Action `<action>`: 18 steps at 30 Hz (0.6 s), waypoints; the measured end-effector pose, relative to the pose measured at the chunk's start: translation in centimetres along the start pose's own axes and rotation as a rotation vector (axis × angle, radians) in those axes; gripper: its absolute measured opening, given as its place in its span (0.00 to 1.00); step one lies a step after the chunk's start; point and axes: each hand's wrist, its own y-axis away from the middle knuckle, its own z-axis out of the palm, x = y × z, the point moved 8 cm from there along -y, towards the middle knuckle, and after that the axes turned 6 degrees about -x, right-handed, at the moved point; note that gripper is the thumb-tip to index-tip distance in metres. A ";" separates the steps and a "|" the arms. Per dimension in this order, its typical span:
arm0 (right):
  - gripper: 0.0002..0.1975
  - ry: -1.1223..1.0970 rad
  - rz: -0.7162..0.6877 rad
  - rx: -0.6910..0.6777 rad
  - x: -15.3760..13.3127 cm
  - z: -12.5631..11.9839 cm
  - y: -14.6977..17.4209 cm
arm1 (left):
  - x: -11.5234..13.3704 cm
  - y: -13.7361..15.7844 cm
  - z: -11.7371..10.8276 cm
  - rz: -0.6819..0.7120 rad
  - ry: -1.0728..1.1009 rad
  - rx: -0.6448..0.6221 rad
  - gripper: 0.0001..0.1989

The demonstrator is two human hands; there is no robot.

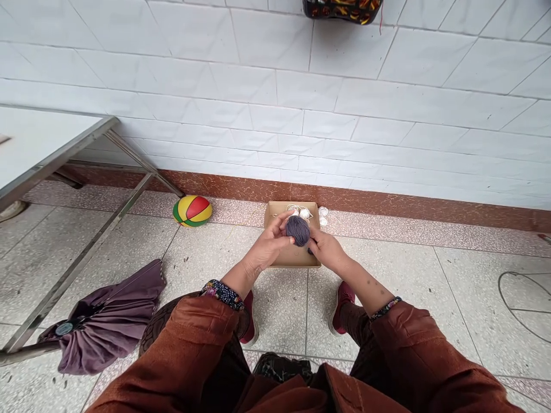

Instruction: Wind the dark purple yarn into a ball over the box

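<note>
A ball of dark grey-purple yarn [297,230] is held up over a shallow cardboard box [297,261]. My left hand [275,241] grips the ball from the left, thumb in front and fingers behind. Close against its right side is my right hand [326,248], fingers curled together; whatever they pinch is too small to make out. A small dark thing shows just below those fingertips. Inside the box, partly behind my left hand, lie white yarn balls [305,213] with loose strands. More white balls [322,217] rest on the floor beside the box's right edge.
A tiled wall [387,126] rises behind the box. To the left are a metal-framed table [55,155], a colourful ball [193,210] and a folded purple umbrella [116,315]. A black basket [344,10] is high up; a wire hoop [510,307] lies right.
</note>
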 end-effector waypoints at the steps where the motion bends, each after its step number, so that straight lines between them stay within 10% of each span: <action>1: 0.06 0.017 -0.027 -0.016 -0.4 0.3 0.1 | -0.1 -0.1 -0.7 -0.002 -0.004 0.051 0.32; 9: 0.10 0.021 -0.322 -0.150 -5.6 0.9 2.0 | -0.8 -0.6 -3.4 -0.015 -0.351 0.259 0.28; 18: 0.12 -0.092 -0.346 0.072 -5.8 -4.3 1.4 | -2.2 -0.1 -0.3 -0.115 -0.451 -0.039 0.36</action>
